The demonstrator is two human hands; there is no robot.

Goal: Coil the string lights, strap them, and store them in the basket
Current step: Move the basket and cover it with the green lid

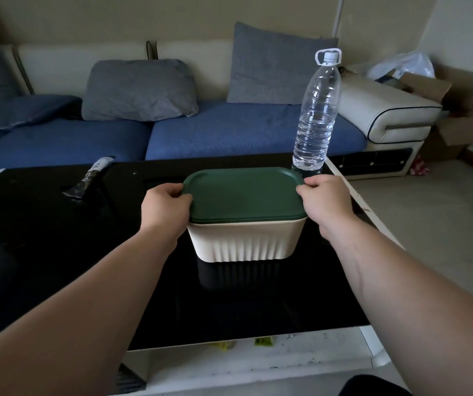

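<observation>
Curling round opposite ends of the green lid (243,195), the fingers of the left hand (165,208) and right hand (325,200) gripped it atop the cream basket (245,241) between them, string lights unseen, and an uneven tug risked knocking the water bottle (313,118) just beyond the right fingers.

A clear water bottle (315,115) stands upright near the far right corner of a glossy black table (58,238), and a small dark packet (92,175) lies near its far left edge. Behind the table is a blue sofa (229,132) with grey cushions (138,90). Open cardboard boxes (463,110) and a crumpled plastic bag (403,65) sit beyond the sofa's right arm.
</observation>
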